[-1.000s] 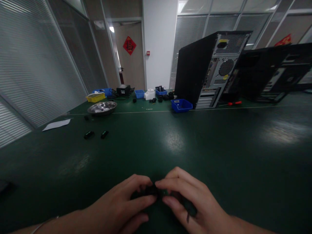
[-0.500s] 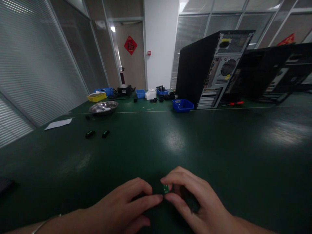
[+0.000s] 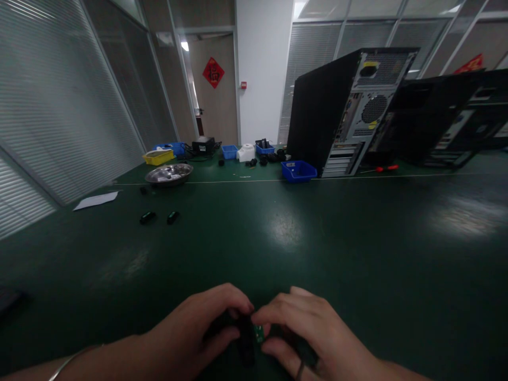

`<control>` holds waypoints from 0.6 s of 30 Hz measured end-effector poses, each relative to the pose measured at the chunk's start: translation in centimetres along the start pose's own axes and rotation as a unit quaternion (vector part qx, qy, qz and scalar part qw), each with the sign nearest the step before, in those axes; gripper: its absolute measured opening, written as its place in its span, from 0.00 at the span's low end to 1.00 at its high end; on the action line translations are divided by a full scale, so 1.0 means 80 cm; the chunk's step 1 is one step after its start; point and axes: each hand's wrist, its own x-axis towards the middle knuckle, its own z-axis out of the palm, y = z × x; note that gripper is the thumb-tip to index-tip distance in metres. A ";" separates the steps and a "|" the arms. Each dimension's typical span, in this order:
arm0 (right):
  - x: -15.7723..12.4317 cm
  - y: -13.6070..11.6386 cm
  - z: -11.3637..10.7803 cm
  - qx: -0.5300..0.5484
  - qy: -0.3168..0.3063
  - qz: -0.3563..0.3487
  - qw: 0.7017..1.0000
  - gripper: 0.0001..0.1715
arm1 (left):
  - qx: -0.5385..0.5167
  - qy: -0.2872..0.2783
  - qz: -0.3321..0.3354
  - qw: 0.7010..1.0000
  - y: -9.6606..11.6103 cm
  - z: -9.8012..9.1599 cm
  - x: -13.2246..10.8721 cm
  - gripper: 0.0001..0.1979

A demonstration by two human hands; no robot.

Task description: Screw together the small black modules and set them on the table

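Note:
My right hand (image 3: 317, 330) pinches a small green circuit board (image 3: 259, 333) between thumb and forefinger, close above the table at the bottom centre. Beside it, my left hand (image 3: 198, 325) has thumb and fingers closed around a dark, black piece (image 3: 246, 341), whose shape is blurred and partly covered. The board's edge is right next to this black piece; whether they touch, I cannot tell. Further off on the left lie two small black parts with green on top, one (image 3: 147, 217) left of the other (image 3: 173, 217).
A metal bowl (image 3: 169, 182) and a white sheet (image 3: 96, 200) lie at the back left. A blue bin (image 3: 298, 180) stands before a black computer tower (image 3: 321, 111). A red-handled screwdriver (image 3: 387, 169) lies to its right. A dark object (image 3: 10, 301) is at the left edge.
My left hand has gone from loosely spread fingers to gripping the black piece. My right hand has shifted slightly left and nearer with the circuit board, bringing it beside that piece.

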 end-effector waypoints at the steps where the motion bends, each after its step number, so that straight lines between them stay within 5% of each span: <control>1: 0.000 0.000 0.001 -0.002 -0.004 0.008 1.000 0.16 | -0.004 0.000 0.002 1.000 0.000 0.000 0.001 0.17; 18: 0.006 -0.007 0.010 -0.028 -0.066 0.103 0.992 0.21 | 0.009 0.004 -0.005 1.000 0.009 0.005 0.003 0.14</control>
